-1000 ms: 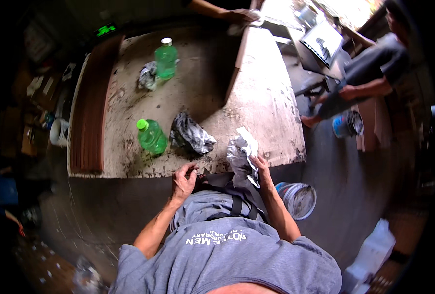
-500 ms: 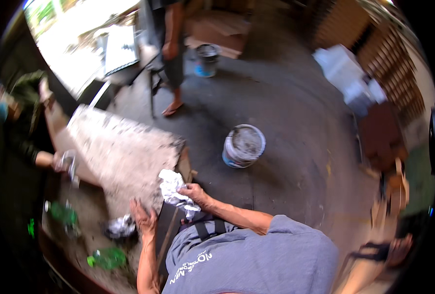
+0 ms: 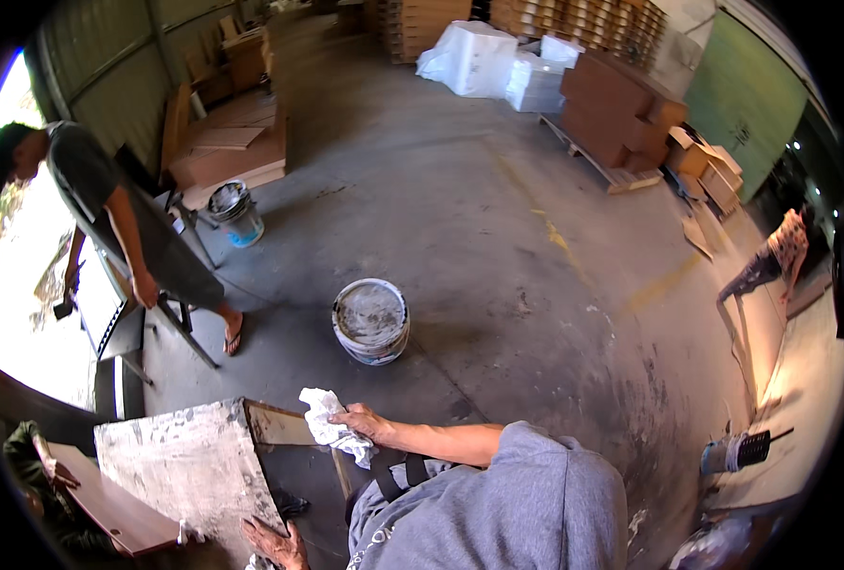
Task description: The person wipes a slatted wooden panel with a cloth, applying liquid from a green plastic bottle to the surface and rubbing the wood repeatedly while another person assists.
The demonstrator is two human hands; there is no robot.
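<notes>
My right hand is closed around a crumpled white cloth, held in front of my body beside the worktable's corner. The cloth hangs loosely, with folds sticking out on both sides of the fingers. Lower down, my left hand has its fingers apart and holds nothing; it is by the near part of the worktable, whose pale top is stained and scuffed. Close to that hand are a dark crumpled scrap and a bit of white crumpled material, partly cut off by the view's edge.
A lidded, smeared bucket stands on the floor ahead; another bucket is farther left near a standing person. Left of the worktable, someone handles a brown board. Brown stacked panels and white-wrapped bundles are far right.
The view has swung up and to the right, so the worktable sits lower and the green bottles are out of sight. The white cloth is still in my right hand.
</notes>
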